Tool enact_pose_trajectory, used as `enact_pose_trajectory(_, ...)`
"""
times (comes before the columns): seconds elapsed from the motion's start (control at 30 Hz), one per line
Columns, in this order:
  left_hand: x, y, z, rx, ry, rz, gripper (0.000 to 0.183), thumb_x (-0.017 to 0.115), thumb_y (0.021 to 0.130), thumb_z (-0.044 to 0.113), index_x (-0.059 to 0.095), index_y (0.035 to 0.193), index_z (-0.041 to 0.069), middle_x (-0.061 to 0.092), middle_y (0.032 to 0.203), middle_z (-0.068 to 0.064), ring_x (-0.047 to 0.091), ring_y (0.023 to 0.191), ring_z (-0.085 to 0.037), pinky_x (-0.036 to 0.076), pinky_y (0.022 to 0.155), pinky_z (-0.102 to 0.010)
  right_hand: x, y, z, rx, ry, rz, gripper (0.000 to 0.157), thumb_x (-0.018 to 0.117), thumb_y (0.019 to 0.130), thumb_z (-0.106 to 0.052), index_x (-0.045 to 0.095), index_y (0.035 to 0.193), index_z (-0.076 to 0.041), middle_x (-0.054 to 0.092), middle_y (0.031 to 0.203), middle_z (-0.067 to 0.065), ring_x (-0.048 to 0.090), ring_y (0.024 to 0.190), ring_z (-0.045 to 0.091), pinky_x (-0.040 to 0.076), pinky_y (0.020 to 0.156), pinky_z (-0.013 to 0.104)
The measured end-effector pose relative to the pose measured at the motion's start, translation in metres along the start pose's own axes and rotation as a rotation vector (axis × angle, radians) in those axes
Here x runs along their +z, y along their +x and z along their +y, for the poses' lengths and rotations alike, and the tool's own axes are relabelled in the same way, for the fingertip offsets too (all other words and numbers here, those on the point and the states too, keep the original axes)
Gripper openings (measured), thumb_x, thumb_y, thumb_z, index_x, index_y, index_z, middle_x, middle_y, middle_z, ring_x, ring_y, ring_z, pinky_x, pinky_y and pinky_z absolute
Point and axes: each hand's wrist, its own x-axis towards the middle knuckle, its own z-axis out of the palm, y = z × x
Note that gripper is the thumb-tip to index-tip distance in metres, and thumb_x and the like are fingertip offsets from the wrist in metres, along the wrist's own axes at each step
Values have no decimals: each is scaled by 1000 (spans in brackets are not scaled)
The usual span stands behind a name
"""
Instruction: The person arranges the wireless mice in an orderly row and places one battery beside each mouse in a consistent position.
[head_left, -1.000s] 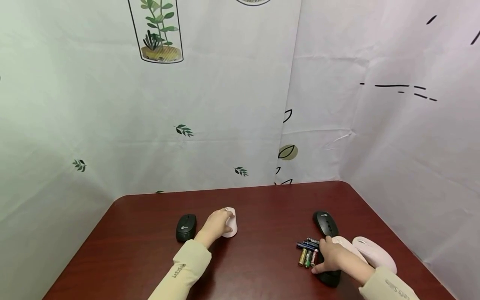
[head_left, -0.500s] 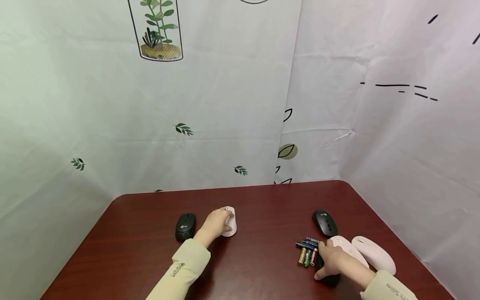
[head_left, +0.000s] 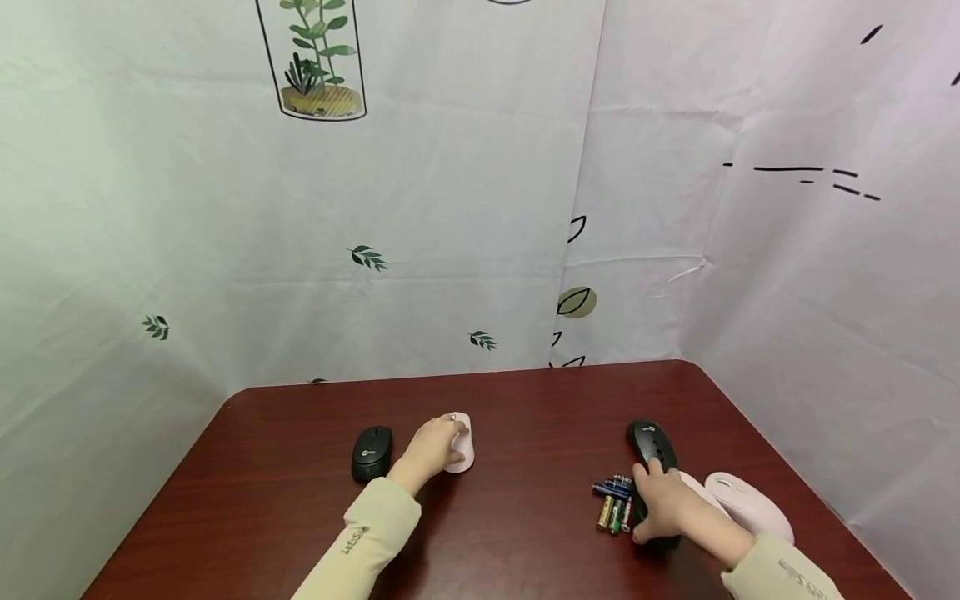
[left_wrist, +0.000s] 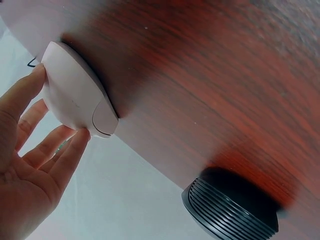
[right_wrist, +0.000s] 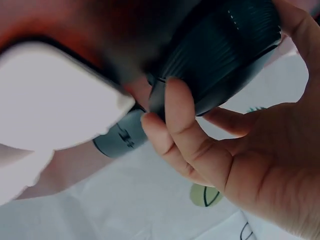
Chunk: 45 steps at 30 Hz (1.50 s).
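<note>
My left hand (head_left: 430,448) grips a pale pink computer mouse (head_left: 463,450) near the middle of the table. In the left wrist view its thumb and fingers hold the sides of the pale shell. A black computer mouse (head_left: 372,454) sits just left of that hand. At the right, my right hand (head_left: 667,507) grips another black mouse (right_wrist: 215,60) from above, thumb on one side and fingers on the other. The palm hides most of it in the head view. Several batteries (head_left: 615,505) of different colours lie beside this mouse.
Beyond my right hand lies a third black mouse (head_left: 651,442). Two pale pink mice, one partly covered by the hand (head_left: 703,490) and one further right (head_left: 750,505), sit close together. A white printed curtain (head_left: 450,208) stands behind the dark red table (head_left: 540,417).
My right hand and the black mouse in it have shifted slightly away from me, overlapping more of the nearer pink mouse. The left hand and its mouse stay put.
</note>
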Motion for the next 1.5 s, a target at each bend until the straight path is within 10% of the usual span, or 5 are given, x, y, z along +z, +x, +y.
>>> enact_pose_trajectory(0.8, 4, -1, -3, 2, -21, 17, 35, 81, 70, 10, 69, 102, 3, 66, 109, -18, 63, 101, -34, 50, 86, -43, -31, 85, -81, -120, 104, -110, 83, 81, 72, -21, 35, 136, 5, 30, 139, 30, 36, 117, 48, 44, 83, 55)
enact_pose_trajectory(1.5, 4, -3, -6, -93, -106, -28, 37, 78, 75, 12, 68, 110, 5, 59, 118, -19, 57, 107, -35, 50, 84, -46, -5, 158, -105, -49, 3, -172, 74, 79, 74, -27, 40, 131, -2, 36, 131, 21, 37, 113, 39, 44, 85, 47)
